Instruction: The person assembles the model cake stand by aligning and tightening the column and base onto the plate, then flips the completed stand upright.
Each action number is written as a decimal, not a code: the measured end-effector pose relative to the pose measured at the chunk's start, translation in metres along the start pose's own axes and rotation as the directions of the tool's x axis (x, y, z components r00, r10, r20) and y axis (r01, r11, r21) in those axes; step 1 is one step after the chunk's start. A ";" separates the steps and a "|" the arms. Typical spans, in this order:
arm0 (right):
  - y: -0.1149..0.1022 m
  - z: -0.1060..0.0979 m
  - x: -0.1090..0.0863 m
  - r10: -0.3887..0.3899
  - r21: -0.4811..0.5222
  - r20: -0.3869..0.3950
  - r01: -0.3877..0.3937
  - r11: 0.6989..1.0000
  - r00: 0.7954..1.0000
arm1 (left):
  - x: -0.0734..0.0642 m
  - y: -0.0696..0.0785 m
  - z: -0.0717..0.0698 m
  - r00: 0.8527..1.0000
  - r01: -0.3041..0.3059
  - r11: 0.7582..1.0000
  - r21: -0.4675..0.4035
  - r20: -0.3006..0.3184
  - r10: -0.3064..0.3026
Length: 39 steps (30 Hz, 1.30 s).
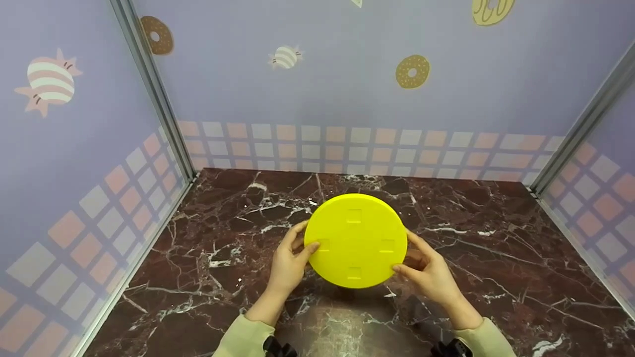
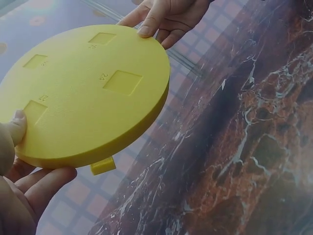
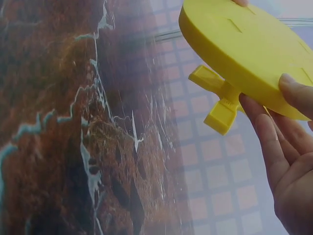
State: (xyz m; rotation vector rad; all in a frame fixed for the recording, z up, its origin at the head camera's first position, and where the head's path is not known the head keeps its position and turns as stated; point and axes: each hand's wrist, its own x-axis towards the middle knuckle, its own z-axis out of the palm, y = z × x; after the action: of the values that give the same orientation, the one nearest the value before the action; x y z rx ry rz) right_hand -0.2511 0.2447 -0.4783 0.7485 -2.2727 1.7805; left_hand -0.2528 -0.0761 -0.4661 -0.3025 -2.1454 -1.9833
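A round yellow disc [image 1: 355, 248] with several square recesses in its face is held up over the table between both hands. Small numbers are marked beside the recesses in the left wrist view. My left hand [image 1: 290, 263] grips its left edge, thumb on the face and fingers behind. On the opposite edge my right hand [image 1: 431, 275] pinches the rim the same way. Beneath the disc, a yellow base piece with splayed arms [image 3: 222, 115] sticks out in the right wrist view; only one stubby end [image 2: 103, 166] of it shows in the left wrist view.
The dark red marbled tabletop [image 1: 223, 292] lies below. Lilac panels with sweets and checks stand around it: a back wall [image 1: 342, 99], a left wall [image 1: 99, 163] and a right wall [image 1: 600, 173], joined by grey metal posts [image 1: 158, 89].
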 end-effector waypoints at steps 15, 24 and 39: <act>0.001 -0.010 0.002 0.031 0.261 -0.006 -0.028 0.965 0.999 | -0.001 0.006 -0.001 0.977 0.097 0.966 -0.238 0.206 -0.047; 0.002 -0.016 0.003 0.203 0.306 0.028 -0.202 0.930 0.979 | 0.005 0.004 -0.005 0.935 0.269 0.924 -0.273 0.306 -0.181; 0.012 -0.012 0.005 0.361 0.370 0.077 -0.363 0.855 0.929 | 0.008 -0.013 0.000 0.935 0.339 0.875 -0.345 0.228 -0.273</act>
State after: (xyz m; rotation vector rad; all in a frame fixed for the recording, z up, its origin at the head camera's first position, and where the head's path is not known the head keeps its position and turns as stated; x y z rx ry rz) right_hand -0.2628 0.2565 -0.4829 0.3824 -2.2083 2.4387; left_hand -0.2644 -0.0773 -0.4756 -0.2042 -1.9889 -2.6542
